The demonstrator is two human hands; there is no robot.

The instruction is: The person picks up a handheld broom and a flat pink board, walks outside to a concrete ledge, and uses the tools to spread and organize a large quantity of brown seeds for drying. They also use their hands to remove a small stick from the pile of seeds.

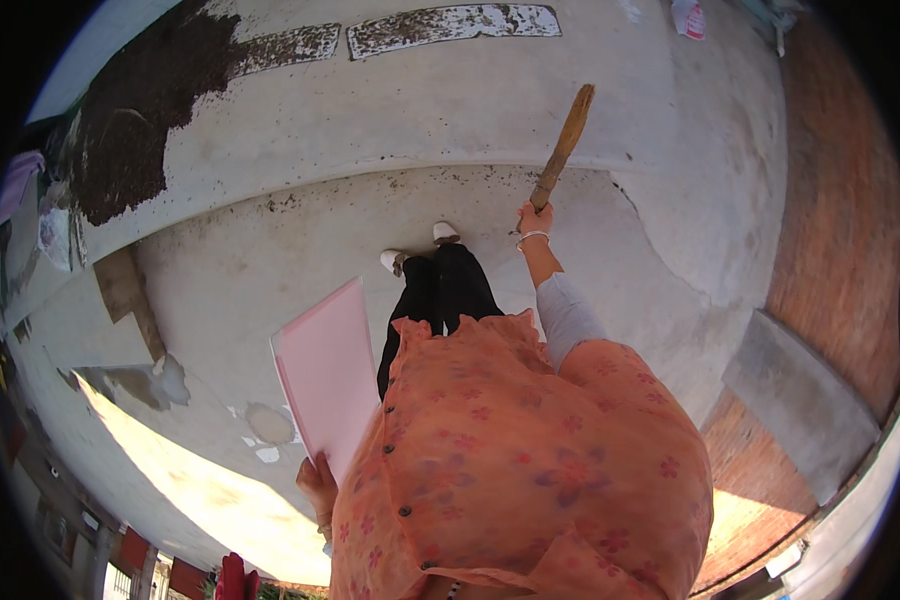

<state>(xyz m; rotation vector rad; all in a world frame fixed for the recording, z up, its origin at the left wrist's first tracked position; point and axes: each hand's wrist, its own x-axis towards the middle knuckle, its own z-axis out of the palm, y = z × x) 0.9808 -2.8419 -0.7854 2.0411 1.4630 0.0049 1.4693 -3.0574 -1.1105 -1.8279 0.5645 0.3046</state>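
My left hand grips the lower end of a flat pink board or folder with clear edges, held beside my body. Out in front, my right hand, with a bangle at the wrist, is closed around the narrow end of a brush or small broom with a worn, yellowish-brown far end. That end points up and away over the pale concrete floor. What the brush is made of cannot be told for certain.
Dark granular material is spread on the floor at the upper left, beside two speckled white strips. A low ledge crosses ahead of my shoes. At the right lies a grey slab against brick paving.
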